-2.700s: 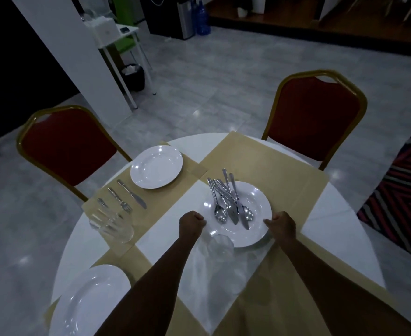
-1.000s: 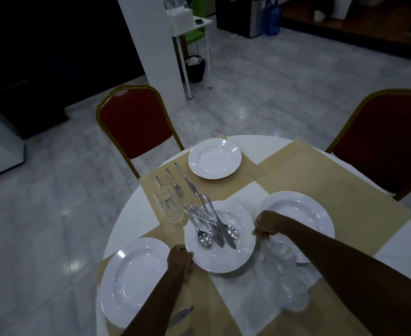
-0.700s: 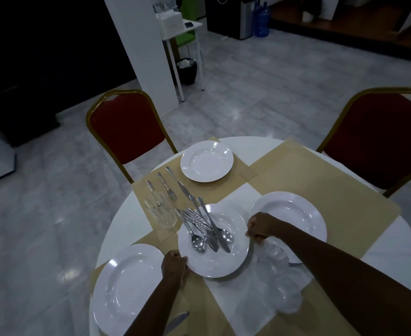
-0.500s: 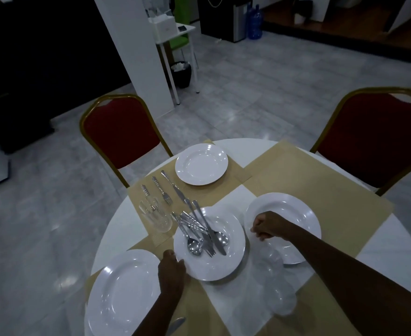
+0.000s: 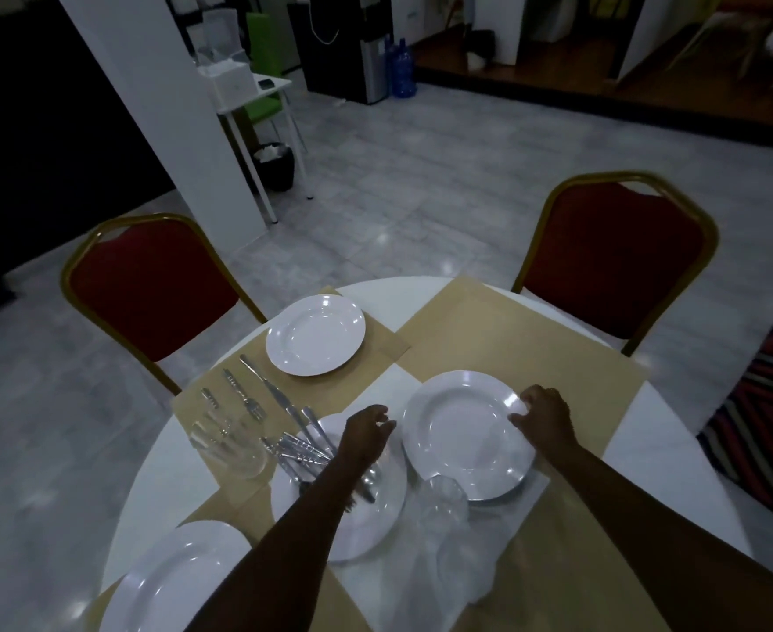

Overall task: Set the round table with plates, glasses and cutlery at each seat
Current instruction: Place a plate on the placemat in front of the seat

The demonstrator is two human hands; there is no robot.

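A white plate (image 5: 462, 437) at the centre right of the frame is gripped at its far right rim by the right hand (image 5: 543, 415), fingers curled over the edge. The left hand (image 5: 366, 428) is held just beside its left rim with fingers loosely spread, grasping nothing, above a second plate (image 5: 375, 522) on which loose cutlery (image 5: 295, 449) is piled. A glass (image 5: 441, 492) is seen at the lower centre of the round surface (image 5: 156, 485)
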